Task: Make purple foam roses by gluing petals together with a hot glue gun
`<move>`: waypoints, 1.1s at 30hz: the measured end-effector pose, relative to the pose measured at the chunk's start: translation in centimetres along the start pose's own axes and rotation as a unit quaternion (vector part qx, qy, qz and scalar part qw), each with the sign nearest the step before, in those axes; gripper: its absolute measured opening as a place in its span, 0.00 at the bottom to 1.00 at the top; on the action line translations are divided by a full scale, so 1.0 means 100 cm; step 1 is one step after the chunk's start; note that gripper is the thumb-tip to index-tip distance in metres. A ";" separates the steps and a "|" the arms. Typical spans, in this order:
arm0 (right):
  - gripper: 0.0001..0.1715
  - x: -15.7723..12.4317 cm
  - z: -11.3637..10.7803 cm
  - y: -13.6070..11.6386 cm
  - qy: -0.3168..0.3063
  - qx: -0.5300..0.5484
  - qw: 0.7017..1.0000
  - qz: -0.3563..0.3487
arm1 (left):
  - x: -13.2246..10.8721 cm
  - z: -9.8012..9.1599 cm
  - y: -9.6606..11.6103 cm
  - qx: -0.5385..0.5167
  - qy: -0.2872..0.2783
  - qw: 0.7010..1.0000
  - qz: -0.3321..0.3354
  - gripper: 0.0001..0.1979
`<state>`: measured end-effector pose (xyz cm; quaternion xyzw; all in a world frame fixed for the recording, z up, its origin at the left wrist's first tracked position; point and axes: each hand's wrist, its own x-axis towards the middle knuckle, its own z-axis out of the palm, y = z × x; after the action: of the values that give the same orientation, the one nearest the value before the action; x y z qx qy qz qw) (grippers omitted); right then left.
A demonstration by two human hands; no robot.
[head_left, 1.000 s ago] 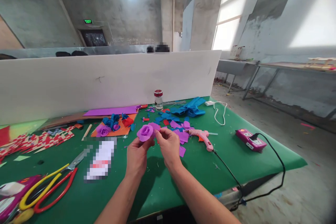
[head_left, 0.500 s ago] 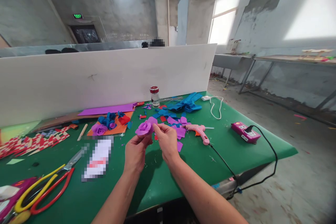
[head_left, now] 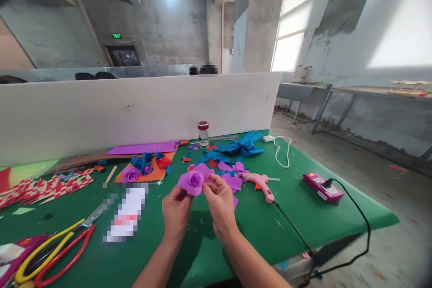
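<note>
A purple paper rose [head_left: 193, 182] is held up above the green table, its spiral centre facing me. My left hand [head_left: 177, 211] pinches it from below on the left. On the other side, my right hand [head_left: 221, 200] has thumb and fingers closed on an outer petal at the rose's right edge. Just beyond the hands lie loose purple paper petals [head_left: 232, 182] and blue paper scraps [head_left: 241, 146]. A pink hot glue gun [head_left: 261, 183] rests to the right of my right hand, its black cord running off the table's front edge.
Finished paper flowers [head_left: 131, 173] sit on an orange sheet at the left. Scissors [head_left: 88, 222] with red and yellow handles lie front left. A red-capped glass jar [head_left: 203, 135] stands before the white partition [head_left: 162, 108]. A purple power strip [head_left: 323, 188] is at the right.
The rose has turned so its centre faces me more directly. My right hand has shifted slightly, still on the petal's edge. The whole view has tilted up a little.
</note>
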<state>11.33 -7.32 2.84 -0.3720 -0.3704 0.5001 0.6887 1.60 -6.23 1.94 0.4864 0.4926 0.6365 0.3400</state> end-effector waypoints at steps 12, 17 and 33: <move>0.17 -0.007 -0.007 0.012 -0.012 -0.029 0.999 -0.009 | -0.002 -0.005 -0.010 0.024 0.010 0.997 0.078 0.09; 0.18 -0.010 -0.006 0.012 -0.014 0.037 0.999 0.025 | -0.002 -0.006 -0.018 0.018 0.009 0.997 0.079 0.14; 0.24 -0.002 -0.015 0.014 0.003 -0.021 1.000 -0.003 | -0.004 -0.007 -0.022 0.042 -0.021 0.994 0.094 0.11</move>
<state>12.05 -7.38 0.94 -0.3869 -0.3796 0.4890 0.6834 0.98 -6.16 -0.35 0.5574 0.4636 0.6343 0.2683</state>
